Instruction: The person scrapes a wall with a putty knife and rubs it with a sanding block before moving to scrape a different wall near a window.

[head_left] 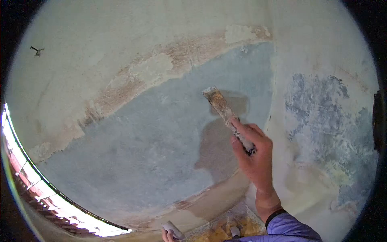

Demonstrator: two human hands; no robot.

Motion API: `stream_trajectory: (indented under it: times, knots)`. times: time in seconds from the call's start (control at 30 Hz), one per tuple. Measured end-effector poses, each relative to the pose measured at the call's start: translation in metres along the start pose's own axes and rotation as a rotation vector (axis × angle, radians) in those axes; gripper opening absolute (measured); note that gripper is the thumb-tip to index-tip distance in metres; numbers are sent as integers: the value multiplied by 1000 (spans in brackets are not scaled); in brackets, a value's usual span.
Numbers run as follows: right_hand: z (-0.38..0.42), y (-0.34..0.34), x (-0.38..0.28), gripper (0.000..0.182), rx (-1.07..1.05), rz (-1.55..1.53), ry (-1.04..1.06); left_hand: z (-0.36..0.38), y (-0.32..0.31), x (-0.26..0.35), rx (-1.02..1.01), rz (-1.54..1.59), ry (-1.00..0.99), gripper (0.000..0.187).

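My right hand (256, 155) is closed round the handle of a scraper (221, 105), whose plaster-crusted blade points up and left over the blue-grey patch (141, 129) of the wall. Whether the blade touches the wall cannot be made out. At the bottom edge, my left hand (167, 236) is partly in view, its fingers round a pale, flat-faced tool (173, 230). The rest of that hand is cut off by the frame.
Brownish bare plaster (121, 86) borders the patch above. A small metal hook (37, 51) sticks out at upper left. Mottled blue-grey wall (318, 109) lies to the right. A bright opening (44, 193) curves along the lower left. Stained boards (219, 232) show below.
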State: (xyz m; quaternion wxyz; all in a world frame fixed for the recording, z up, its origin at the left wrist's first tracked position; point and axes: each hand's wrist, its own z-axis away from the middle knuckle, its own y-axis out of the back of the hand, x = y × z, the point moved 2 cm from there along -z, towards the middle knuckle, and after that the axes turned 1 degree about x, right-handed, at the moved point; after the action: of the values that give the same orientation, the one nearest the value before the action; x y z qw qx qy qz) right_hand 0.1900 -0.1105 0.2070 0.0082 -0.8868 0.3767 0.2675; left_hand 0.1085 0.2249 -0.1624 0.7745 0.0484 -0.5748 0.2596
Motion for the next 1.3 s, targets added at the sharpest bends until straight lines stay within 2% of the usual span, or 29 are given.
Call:
stream_trajectory:
  times: [0.03, 0.13, 0.4, 0.53, 0.6, 0.7, 0.83, 1.03, 1.13, 1.3]
  knots:
    - [-11, -3, -2, 42, 2, 25, 8, 5, -2, 5, 27, -83, -16, 65]
    - [-38, -14, -6, 39, 27, 98, 48, 30, -17, 32, 17, -83, -100, 69]
    - [-39, -34, -15, 40, 163, 240, 116, 21, -5, 23, 3, -47, -94, 67]
    - [-38, -33, -10, 41, 135, 208, 94, 17, -4, 31, 0, -133, -23, 66]
    - [-35, -36, -8, 42, 114, 207, 40, 13, -5, 33, -34, -129, -58, 67]
    - [-40, -33, -10, 41, 158, 256, 112, -1, -5, 30, -99, -160, -67, 68]
    - [-32, -39, -10, 41, 153, 272, 83, -6, -10, 25, -155, -162, -69, 69]
    - [-35, -40, -5, 43, 180, 300, 131, 2, -13, 22, -145, -158, 4, 70]
    - [-30, -41, -2, 45, 163, 279, 107, 11, -20, 31, -204, -202, -1, 69]
    - [-36, -36, -16, 44, 168, 337, 117, 13, -18, 40, -181, -215, -35, 66]
